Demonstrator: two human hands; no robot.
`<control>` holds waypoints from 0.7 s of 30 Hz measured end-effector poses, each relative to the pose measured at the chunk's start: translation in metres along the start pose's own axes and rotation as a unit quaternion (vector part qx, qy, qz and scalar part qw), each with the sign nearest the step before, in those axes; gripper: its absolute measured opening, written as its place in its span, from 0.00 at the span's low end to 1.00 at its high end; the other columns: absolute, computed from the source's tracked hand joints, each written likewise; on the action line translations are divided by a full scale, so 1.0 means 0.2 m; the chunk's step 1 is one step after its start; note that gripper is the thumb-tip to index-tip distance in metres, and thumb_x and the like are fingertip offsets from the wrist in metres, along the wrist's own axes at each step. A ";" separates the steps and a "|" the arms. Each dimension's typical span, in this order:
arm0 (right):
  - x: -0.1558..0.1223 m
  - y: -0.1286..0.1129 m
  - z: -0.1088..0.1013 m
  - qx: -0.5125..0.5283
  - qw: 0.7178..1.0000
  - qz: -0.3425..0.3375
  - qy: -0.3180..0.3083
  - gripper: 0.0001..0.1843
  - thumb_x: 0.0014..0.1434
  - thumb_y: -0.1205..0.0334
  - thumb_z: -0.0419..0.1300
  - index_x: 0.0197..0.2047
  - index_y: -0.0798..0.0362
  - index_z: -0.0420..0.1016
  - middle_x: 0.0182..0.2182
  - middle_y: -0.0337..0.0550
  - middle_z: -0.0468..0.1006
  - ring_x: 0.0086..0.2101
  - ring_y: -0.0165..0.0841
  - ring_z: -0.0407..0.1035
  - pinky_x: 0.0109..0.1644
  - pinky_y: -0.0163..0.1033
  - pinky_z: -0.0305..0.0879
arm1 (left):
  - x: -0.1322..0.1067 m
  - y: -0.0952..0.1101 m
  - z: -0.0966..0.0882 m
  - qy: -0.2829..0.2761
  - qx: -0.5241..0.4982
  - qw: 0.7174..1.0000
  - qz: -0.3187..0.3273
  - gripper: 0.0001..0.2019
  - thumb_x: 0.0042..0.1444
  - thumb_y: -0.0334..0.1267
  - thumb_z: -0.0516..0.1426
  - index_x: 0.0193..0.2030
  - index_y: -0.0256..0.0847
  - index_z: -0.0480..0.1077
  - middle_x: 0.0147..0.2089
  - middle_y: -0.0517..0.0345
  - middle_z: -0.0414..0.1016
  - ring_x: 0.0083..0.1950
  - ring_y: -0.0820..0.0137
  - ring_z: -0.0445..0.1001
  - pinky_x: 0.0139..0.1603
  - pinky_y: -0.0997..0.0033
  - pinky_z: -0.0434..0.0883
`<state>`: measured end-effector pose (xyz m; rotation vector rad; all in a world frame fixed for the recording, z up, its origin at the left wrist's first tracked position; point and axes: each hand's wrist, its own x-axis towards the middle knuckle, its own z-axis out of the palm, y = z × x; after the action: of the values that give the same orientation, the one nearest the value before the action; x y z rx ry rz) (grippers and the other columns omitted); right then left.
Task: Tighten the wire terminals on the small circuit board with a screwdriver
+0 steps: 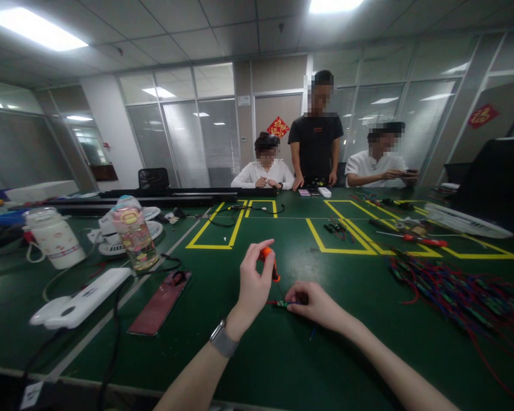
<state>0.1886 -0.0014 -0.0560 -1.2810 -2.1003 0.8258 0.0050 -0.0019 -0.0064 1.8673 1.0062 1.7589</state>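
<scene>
My left hand (256, 274) is closed around the handle of an orange and black screwdriver (266, 257), held above the green table. The shaft slants down to a small green circuit board (281, 303) with wires attached. Whether the tip touches the board is too small to tell. My right hand (307, 301) pinches the board's right end and its wires against the table. A short blue wire end (312, 333) sticks out below that hand.
A heap of wired boards (462, 297) lies on the right, near a red-handled screwdriver (424, 240). To the left are a red phone (160, 305), a white device (83, 299), a clear bottle (135, 240) and a white tumbler (55, 240). Several people are across the table.
</scene>
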 end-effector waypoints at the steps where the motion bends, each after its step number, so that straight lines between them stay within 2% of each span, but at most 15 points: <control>1: 0.00 0.00 0.00 -0.001 1.000 -0.001 0.000 0.05 0.53 0.69 0.66 0.35 0.55 0.82 0.31 0.40 0.78 0.32 0.34 0.70 0.35 0.36 0.66 | 0.00 0.00 0.00 -0.011 -0.009 1.000 -0.001 0.12 0.68 0.36 0.52 0.53 0.41 0.73 0.42 0.54 0.75 0.42 0.68 0.75 0.45 0.69 0.71; 3: 0.00 0.00 0.00 -0.005 1.000 -0.003 0.000 0.05 0.53 0.69 0.66 0.35 0.55 0.82 0.31 0.40 0.78 0.31 0.34 0.70 0.35 0.35 0.65 | 0.00 0.00 0.00 -0.027 -0.017 0.999 0.008 0.13 0.69 0.35 0.50 0.52 0.41 0.74 0.43 0.53 0.75 0.45 0.67 0.75 0.45 0.68 0.71; 7: 0.00 0.00 0.00 -0.006 1.000 -0.007 0.000 0.05 0.53 0.69 0.66 0.35 0.55 0.82 0.31 0.41 0.78 0.31 0.33 0.70 0.36 0.36 0.65 | -0.01 0.01 0.00 0.003 0.012 0.999 0.044 0.06 0.62 0.36 0.59 0.42 0.43 0.78 0.40 0.56 0.70 0.42 0.68 0.72 0.44 0.69 0.71; 9: 0.00 0.00 0.00 -0.007 1.000 -0.007 -0.002 0.05 0.53 0.70 0.66 0.35 0.55 0.82 0.31 0.41 0.78 0.31 0.33 0.70 0.36 0.36 0.65 | 0.00 0.02 0.00 0.004 0.006 0.999 0.043 0.06 0.61 0.37 0.60 0.42 0.43 0.79 0.38 0.57 0.68 0.40 0.68 0.71 0.42 0.70 0.70; 13: 0.00 0.00 0.00 -0.006 1.000 -0.006 -0.001 0.05 0.52 0.70 0.66 0.35 0.56 0.82 0.31 0.41 0.78 0.31 0.33 0.70 0.35 0.35 0.65 | 0.02 0.03 -0.03 -0.090 -0.093 0.992 0.012 0.13 0.68 0.37 0.51 0.49 0.40 0.76 0.40 0.53 0.73 0.42 0.67 0.74 0.43 0.68 0.71; 15: 0.00 0.01 0.01 -0.001 1.000 -0.006 0.002 0.05 0.52 0.70 0.66 0.35 0.56 0.82 0.30 0.40 0.78 0.31 0.33 0.69 0.35 0.35 0.65 | 0.03 0.03 -0.04 -0.118 -0.126 0.985 -0.001 0.15 0.69 0.38 0.49 0.49 0.39 0.76 0.39 0.52 0.75 0.42 0.66 0.74 0.44 0.67 0.72; 18: 0.01 0.02 0.01 0.002 1.000 -0.010 0.003 0.06 0.52 0.70 0.66 0.35 0.55 0.82 0.29 0.39 0.78 0.30 0.33 0.70 0.34 0.35 0.65 | 0.03 0.02 -0.04 -0.089 -0.096 0.991 0.022 0.12 0.66 0.40 0.55 0.47 0.41 0.79 0.41 0.52 0.74 0.44 0.65 0.73 0.47 0.66 0.71; 21: 0.01 0.02 0.01 0.001 1.000 -0.010 0.003 0.05 0.52 0.69 0.66 0.35 0.55 0.82 0.30 0.40 0.78 0.31 0.33 0.70 0.34 0.35 0.65 | 0.03 0.01 -0.03 -0.070 -0.071 0.995 0.028 0.11 0.64 0.40 0.58 0.49 0.43 0.80 0.41 0.54 0.70 0.43 0.67 0.72 0.45 0.68 0.71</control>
<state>0.1893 0.0005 -0.0597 -1.2567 -2.1046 0.8149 -0.0003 -0.0009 -0.0004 1.9150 0.7629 1.6584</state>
